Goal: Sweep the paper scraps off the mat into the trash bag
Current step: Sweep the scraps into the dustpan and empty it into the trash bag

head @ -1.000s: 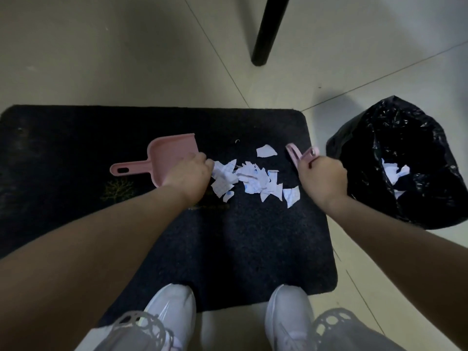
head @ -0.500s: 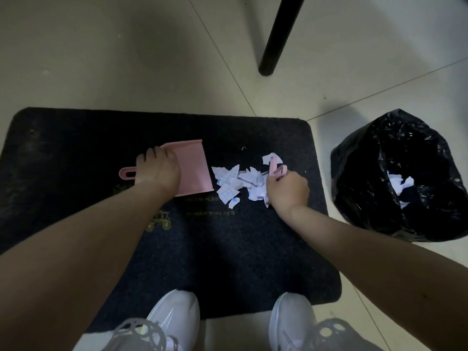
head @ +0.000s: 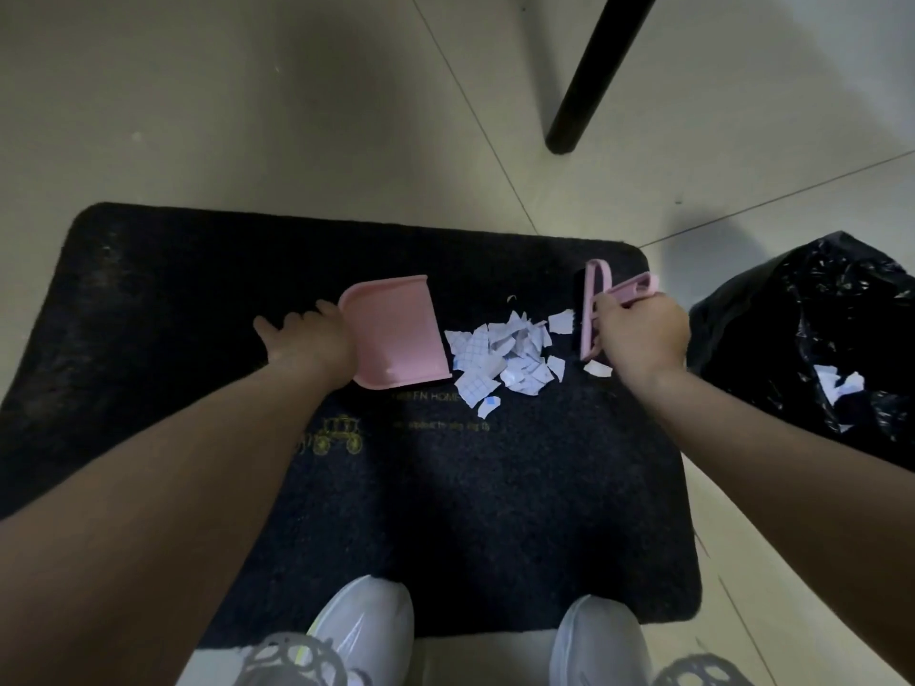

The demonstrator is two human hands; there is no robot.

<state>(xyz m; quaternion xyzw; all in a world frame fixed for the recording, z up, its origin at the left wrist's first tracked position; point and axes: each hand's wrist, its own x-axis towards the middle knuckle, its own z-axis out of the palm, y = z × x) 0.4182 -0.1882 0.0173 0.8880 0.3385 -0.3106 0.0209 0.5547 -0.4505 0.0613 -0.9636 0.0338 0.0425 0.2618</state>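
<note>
Head view: brush (head: 591, 309) drawn back right of paper scraps (head: 510, 358) since half a second ago, gripped in right hand (head: 643, 334); left hand (head: 309, 339) holding dustpan (head: 393, 331), lip at pile; scraps on mat (head: 198, 299); trash bag (head: 817, 339) right; next stroke likely.

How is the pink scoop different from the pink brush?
The dustpan is a wide flat tray lying on the mat; the brush is narrow, with dark bristles. The left hand holds the dustpan at its handle end, left of the scraps; the right hand grips the brush, right of them. Both are pink.
</note>
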